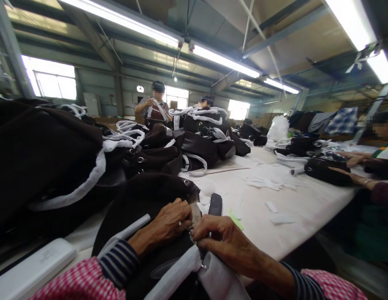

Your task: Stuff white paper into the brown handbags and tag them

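Observation:
A dark brown fabric bag (140,196) lies on the table in front of me, its handles wrapped in white padding. My left hand (169,223) is closed at the bag's upper edge, fingers curled into the fabric; the fingertips are partly hidden. My right hand (225,239) pinches a small metal clasp (191,232) beside the left fingertips. Below it, a white-wrapped strap (178,271) runs down toward me, and a grey-white wrapped piece (220,275) hangs under my right wrist. A black strap end (215,205) lies just beyond the right hand.
Dark bags with white-wrapped handles are heaped (197,141) at left and centre. A white box-like object (34,271) is at lower left. White paper scraps (265,181) lie on the pale table (309,208). A co-worker's hands rest on another bag (327,170) at right; two people are behind the heap.

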`<state>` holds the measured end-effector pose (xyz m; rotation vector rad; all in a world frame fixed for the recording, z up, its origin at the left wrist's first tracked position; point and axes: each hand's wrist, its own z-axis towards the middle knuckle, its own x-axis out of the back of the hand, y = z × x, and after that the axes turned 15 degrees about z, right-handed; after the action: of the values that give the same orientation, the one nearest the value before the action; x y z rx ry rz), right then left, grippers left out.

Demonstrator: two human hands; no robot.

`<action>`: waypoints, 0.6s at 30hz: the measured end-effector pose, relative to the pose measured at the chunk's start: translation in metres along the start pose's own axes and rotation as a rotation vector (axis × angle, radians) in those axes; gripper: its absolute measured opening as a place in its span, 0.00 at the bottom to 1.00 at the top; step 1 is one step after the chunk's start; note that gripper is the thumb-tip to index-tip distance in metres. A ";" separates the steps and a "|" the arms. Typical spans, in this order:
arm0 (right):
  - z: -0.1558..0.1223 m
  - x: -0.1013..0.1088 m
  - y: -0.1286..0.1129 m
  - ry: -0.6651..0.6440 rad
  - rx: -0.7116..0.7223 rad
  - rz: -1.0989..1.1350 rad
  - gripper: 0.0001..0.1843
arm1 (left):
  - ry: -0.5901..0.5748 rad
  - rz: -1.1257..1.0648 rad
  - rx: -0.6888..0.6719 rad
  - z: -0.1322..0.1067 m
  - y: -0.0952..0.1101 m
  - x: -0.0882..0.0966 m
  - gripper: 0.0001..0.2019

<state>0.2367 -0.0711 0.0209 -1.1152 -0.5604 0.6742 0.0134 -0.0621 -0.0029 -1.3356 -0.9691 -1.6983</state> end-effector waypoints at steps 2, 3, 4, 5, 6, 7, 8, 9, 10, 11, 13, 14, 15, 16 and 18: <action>-0.002 0.000 0.002 0.030 -0.028 0.015 0.08 | 0.011 -0.015 0.006 -0.001 0.000 -0.001 0.01; -0.001 -0.001 0.003 0.061 -0.041 0.034 0.07 | 0.014 -0.022 0.013 -0.001 0.000 -0.001 0.01; 0.001 -0.002 0.004 0.099 -0.053 0.064 0.05 | 0.016 -0.030 0.024 -0.001 -0.001 -0.001 0.01; 0.004 -0.004 0.005 0.136 -0.070 0.102 0.03 | 0.020 -0.038 0.034 -0.001 -0.001 -0.001 0.01; 0.009 -0.005 0.005 0.171 -0.081 0.143 0.02 | 0.022 -0.042 0.043 -0.002 -0.001 0.000 0.02; 0.015 -0.007 0.005 0.201 -0.083 0.185 0.03 | 0.024 -0.048 0.058 -0.002 -0.001 0.001 0.04; 0.023 -0.008 0.004 0.224 -0.074 0.221 0.06 | 0.029 -0.061 0.075 -0.002 0.000 0.003 0.06; 0.031 -0.008 0.002 0.244 -0.055 0.253 0.08 | 0.037 -0.089 0.090 -0.003 0.000 0.005 0.07; 0.039 -0.007 0.001 0.264 -0.031 0.283 0.10 | 0.052 -0.147 0.100 -0.002 0.001 0.006 0.09; 0.047 -0.005 0.000 0.284 -0.010 0.313 0.12 | 0.078 -0.241 0.106 -0.002 0.002 0.008 0.10; 0.060 0.001 0.001 0.315 0.006 0.378 0.14 | 0.144 -0.513 0.108 0.000 0.003 0.009 0.14; 0.064 0.005 0.004 0.324 0.004 0.411 0.16 | 0.168 -0.663 0.108 0.002 0.003 0.009 0.16; 0.067 0.009 0.008 0.328 -0.005 0.441 0.17 | 0.177 -0.804 0.115 0.003 0.004 0.009 0.17; 0.069 0.013 0.012 0.329 -0.022 0.468 0.17 | 0.169 -0.920 0.124 0.005 0.003 0.007 0.19; 0.069 0.020 0.024 0.325 -0.068 0.523 0.17 | 0.127 -1.067 0.142 0.007 0.003 0.004 0.20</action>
<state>0.1962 -0.0068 0.0237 -1.4190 -0.0056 0.9013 0.0184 -0.0573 0.0029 -0.5786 -1.8704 -2.3434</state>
